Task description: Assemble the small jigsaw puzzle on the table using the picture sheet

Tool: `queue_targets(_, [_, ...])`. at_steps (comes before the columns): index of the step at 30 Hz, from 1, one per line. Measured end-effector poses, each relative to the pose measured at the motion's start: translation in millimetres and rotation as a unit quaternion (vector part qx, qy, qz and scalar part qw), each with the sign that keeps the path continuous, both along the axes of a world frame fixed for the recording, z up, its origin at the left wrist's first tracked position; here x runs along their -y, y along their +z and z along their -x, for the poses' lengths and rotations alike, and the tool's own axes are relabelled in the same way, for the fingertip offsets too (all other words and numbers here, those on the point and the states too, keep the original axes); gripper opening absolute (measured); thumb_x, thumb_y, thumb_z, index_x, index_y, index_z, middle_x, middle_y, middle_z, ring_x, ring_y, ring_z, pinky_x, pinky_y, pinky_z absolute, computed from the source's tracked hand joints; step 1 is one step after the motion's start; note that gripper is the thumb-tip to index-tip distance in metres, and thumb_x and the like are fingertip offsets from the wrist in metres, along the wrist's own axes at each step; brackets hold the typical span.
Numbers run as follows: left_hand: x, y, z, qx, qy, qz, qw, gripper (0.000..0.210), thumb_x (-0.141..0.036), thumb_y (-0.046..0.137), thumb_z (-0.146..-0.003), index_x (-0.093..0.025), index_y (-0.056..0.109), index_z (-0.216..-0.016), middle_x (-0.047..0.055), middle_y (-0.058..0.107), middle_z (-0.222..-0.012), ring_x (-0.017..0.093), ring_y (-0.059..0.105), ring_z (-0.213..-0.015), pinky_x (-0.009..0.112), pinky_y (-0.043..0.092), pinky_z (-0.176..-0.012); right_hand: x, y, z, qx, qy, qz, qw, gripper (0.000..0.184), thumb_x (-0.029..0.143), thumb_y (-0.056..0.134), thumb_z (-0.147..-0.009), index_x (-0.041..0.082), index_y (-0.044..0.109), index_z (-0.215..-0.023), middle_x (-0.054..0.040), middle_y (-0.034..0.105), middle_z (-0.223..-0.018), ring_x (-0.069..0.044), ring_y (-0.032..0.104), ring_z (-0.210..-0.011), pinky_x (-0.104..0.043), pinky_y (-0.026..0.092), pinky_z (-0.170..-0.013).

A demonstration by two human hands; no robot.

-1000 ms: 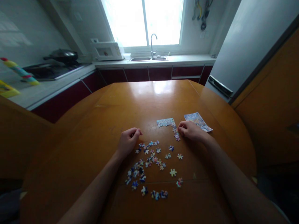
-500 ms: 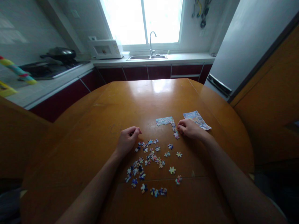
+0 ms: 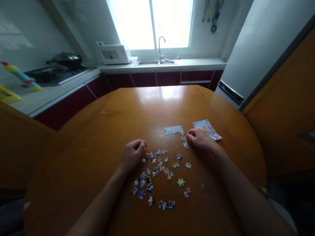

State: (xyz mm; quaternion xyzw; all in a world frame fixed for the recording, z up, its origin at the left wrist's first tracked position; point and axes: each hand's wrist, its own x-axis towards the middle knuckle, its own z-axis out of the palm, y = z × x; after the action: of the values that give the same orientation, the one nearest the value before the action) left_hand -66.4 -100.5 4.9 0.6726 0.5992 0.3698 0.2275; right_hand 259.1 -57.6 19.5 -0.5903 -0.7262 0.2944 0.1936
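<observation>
Brown, glossy wood: the head view looks across a table (image 3: 103, 131) bearing a jigsaw, its joined section (image 3: 173, 130) taken here as landmark. The section is bent like a corner: a pale-blue strip along the far side, a narrower, mixed-colour arm running from its right end toward the person.

Right hand (image 3: 199, 139): just right of the section's narrow arm, fingers curled, grip narrow. Fingertips are very close to the arm's edge; contact, or a piece between them, cannot be told. A printed picture sheet (image 3: 210, 129) lies right of the section, partly behind this hand.

Left hand (image 3: 133, 152): left of the section and nearer the person, loosely curled, thumb drawn in to the fingers. Whether anything is inside cannot be told.

Loose pieces (image 3: 162, 168) are scattered on the near side of the section, most of them left of its narrow arm, some in clumps; the left hand is just beside the farthest. A pale-yellow piece (image 3: 180, 182) lies apart, nearer the person than the section.

Well beyond the section: sink (image 3: 147, 63) and faucet (image 3: 159, 49) under a bright window; microwave (image 3: 113, 54) farther left.
</observation>
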Motion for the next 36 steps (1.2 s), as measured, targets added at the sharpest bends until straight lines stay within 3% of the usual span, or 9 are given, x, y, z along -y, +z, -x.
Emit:
queue_targets(9, [-2.0,-2.9,0.6,0.019,0.006,0.005,1.0,0.037,-0.045,0.051,-0.089,-0.017,0.065,-0.07,0.002,0.068,-0.07,0.018,0.061,-0.07,0.025,0.042,-0.065,-0.6,-1.8,-2.0,-0.005,-0.01,0.01,1.0,0.022,0.021,0.048,-0.089,0.017,0.064,-0.074,-0.0039,0.067,-0.066,-0.015,0.058,-0.058,-0.026,0.037,-0.058])
queue_targets(17, [-0.6,3.8,-5.3,0.032,0.023,0.003,0.999,0.037,-0.044,0.05,-0.088,-0.017,0.063,-0.066,0.002,0.063,-0.065,0.017,0.058,-0.064,0.025,0.041,-0.062,-0.1,-0.1,-3.4,-0.009,-0.006,0.014,1.0,0.026,0.026,0.046,-0.089,0.019,0.059,-0.069,-0.003,0.066,-0.064,-0.015,0.058,-0.059,-0.026,0.037,-0.058])
queue_targets(26, [-3.2,-2.9,-4.8,0.056,0.053,-0.004,0.997,0.037,-0.043,0.051,-0.09,-0.016,0.062,-0.067,0.001,0.062,-0.065,0.017,0.056,-0.065,0.025,0.039,-0.062,0.0,-2.6,-4.2,-0.01,0.001,0.024,1.0,0.024,0.028,0.045,-0.089,0.019,0.059,-0.072,-0.0036,0.065,-0.063,-0.017,0.058,-0.058,-0.027,0.038,-0.058])
queue_targets(36, [-1.4,3.2,-6.5,0.072,0.064,-0.009,0.995,0.037,-0.043,0.051,-0.089,-0.016,0.062,-0.066,0.002,0.064,-0.067,0.018,0.059,-0.068,0.025,0.041,-0.062,-0.3,-3.7,-4.6,-0.01,0.003,0.024,1.0,0.025,0.031,0.046,-0.089,0.02,0.059,-0.072,-0.0045,0.067,-0.067,-0.018,0.06,-0.062,-0.028,0.039,-0.06])
